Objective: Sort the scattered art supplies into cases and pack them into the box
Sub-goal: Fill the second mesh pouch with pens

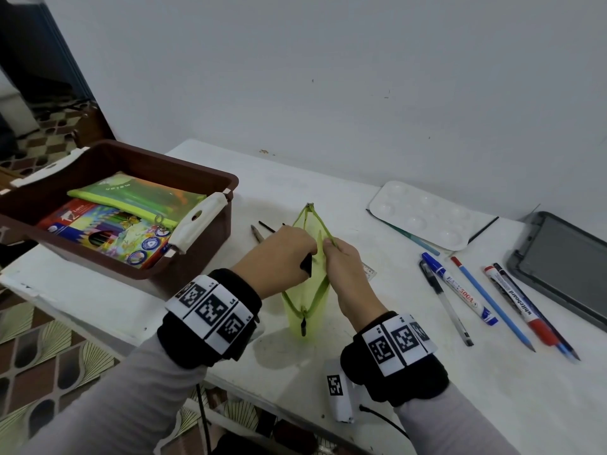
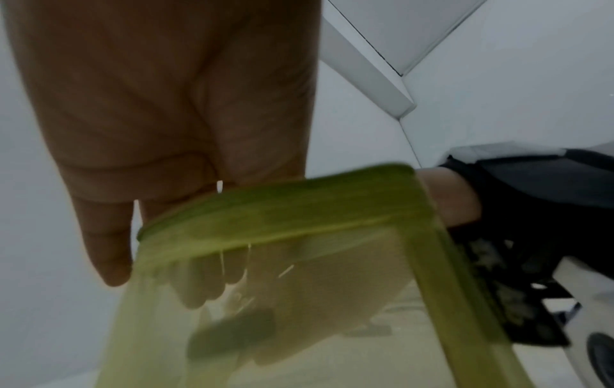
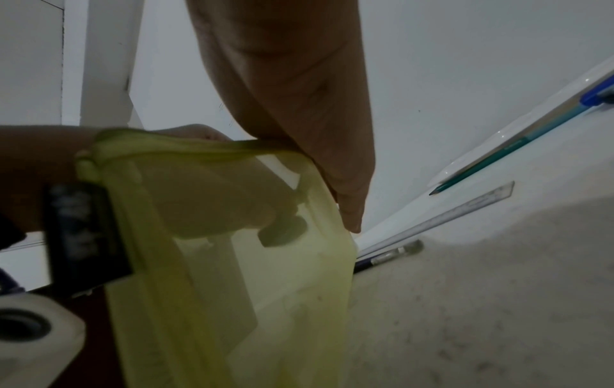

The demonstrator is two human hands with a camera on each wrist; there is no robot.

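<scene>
Table (image 1: 427, 372): white, against a pale wall. I see everything else sitting on it.

Box (image 1: 210, 178): brown, open, far left corner of the table, white latches on the rim. Inside: a flat green case (image 1: 138, 197) lying over a pack of coloured pencils (image 1: 105, 229).

Grey lid (image 1: 565, 270): flat, at the right edge of the table.

White palette (image 1: 423, 215): between the lid and the pouch, near the wall. A teal pencil (image 1: 417, 241) lies along its near edge.

Green pouch (image 1: 307, 284): see-through, centre of the table in front of me, held upright with the zip open and the mouth pulled apart.

My left hand (image 1: 279, 254): fingers curled round the left lip of the pouch. It also carries a small dark object (image 1: 307, 265). In the left wrist view the fingers (image 2: 199, 283) show through the green film, reaching inside, with a dark blurred block below them; can't tell what it is.

My right hand (image 1: 345, 257): pinches the right lip of the pouch at the zip edge, thumb and fingers closed on it. Right wrist view confirms the grip on the rim (image 3: 259, 144).

Loose on the table right of the pouch, in a rough row: black pen (image 1: 446, 300), blue marker (image 1: 460, 287), blue pencil (image 1: 492, 303), red whiteboard marker (image 1: 519, 303), one more dark pencil just beside it (image 1: 538, 310).

Clear ruler (image 1: 369, 272): mostly hidden behind my right hand.

Two dark brushes or pencils (image 1: 262, 229): behind my left hand, between pouch and box; too small to tell which.
</scene>
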